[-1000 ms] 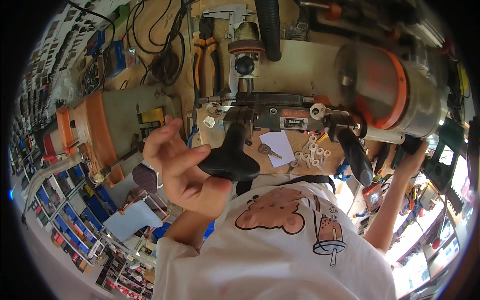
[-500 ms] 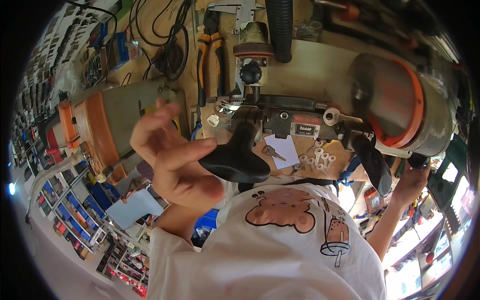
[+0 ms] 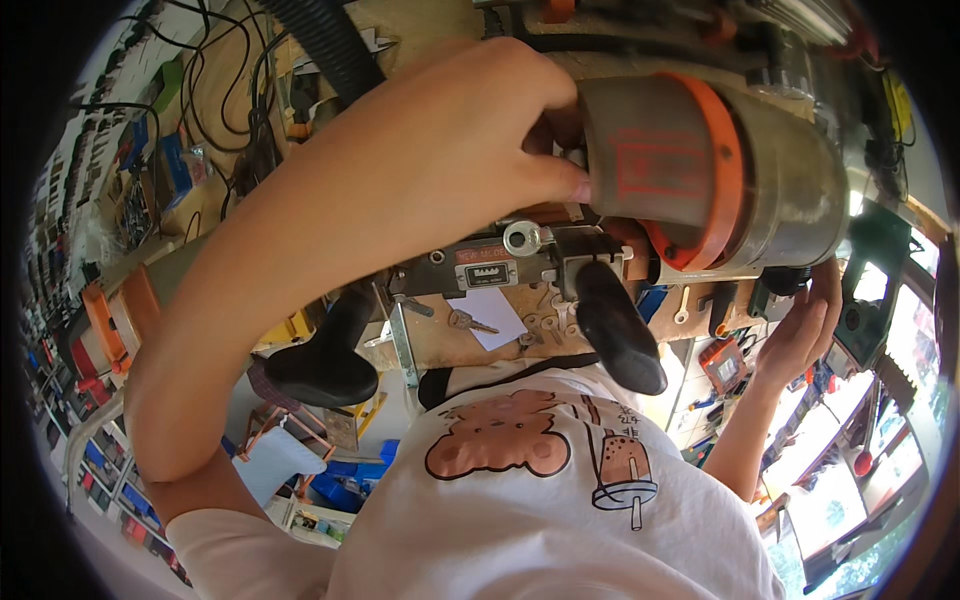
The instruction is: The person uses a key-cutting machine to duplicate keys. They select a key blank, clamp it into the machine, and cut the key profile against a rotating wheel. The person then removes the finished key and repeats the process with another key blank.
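A key-cutting machine [image 3: 430, 278] stands on the bench in front of me. My left arm reaches across it. My left hand [image 3: 535, 135] is closed at the left end of the grey housing with the orange ring [image 3: 725, 150]. Its thumb shows, but whatever lies within the fingers is hidden. At lower right of that housing, the fingers of my right hand [image 3: 805, 325] are curled against a black knob [image 3: 785, 280]. A round-headed key [image 3: 522, 238] sits in the machine's right clamp. Two black handles, the left [image 3: 325, 365] and the right [image 3: 620, 335], point toward me.
A brass-coloured key [image 3: 470, 321] lies on a white card [image 3: 495, 300], with several small keys beside it. A black ribbed hose [image 3: 325, 45] and tangled cables [image 3: 215, 75] are at the far left. Another orange-and-grey machine [image 3: 110, 325] stands left.
My left hand has gone from above the left handle, far and right, to the housing's end. My right hand stays at the black knob. The whole view has shifted and tilted.
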`<action>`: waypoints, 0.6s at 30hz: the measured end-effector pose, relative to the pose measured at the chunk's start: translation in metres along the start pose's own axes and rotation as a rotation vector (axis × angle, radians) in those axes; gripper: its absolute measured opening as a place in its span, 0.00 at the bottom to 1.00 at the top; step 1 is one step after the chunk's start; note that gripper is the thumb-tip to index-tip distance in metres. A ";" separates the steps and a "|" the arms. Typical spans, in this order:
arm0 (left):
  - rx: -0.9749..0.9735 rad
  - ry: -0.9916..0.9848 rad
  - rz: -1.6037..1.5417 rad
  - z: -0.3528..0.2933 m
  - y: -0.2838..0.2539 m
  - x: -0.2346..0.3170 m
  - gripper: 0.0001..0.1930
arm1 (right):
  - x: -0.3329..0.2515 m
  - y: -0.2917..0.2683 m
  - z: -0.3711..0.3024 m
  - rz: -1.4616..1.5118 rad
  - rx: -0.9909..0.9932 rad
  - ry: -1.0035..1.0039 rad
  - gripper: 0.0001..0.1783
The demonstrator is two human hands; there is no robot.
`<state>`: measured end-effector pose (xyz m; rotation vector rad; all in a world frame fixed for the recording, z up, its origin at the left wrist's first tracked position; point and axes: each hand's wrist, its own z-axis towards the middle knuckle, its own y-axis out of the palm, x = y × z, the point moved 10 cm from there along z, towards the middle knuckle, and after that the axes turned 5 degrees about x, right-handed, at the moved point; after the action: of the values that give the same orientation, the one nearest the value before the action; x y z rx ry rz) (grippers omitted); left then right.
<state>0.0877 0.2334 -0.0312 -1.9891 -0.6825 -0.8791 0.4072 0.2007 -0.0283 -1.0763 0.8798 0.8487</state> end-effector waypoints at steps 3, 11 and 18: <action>-0.053 0.042 -0.117 0.007 0.008 -0.003 0.11 | 0.009 -0.009 -0.004 -0.097 0.052 0.026 0.27; 0.083 0.154 0.269 0.002 0.001 -0.006 0.10 | 0.007 -0.006 0.001 -0.105 0.038 0.029 0.20; 0.359 0.149 0.501 -0.044 -0.059 0.020 0.16 | 0.013 -0.017 -0.002 -0.218 0.081 0.021 0.20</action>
<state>0.0431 0.2283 0.0297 -1.6424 -0.2152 -0.5472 0.4270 0.1967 -0.0340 -1.0895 0.7908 0.6169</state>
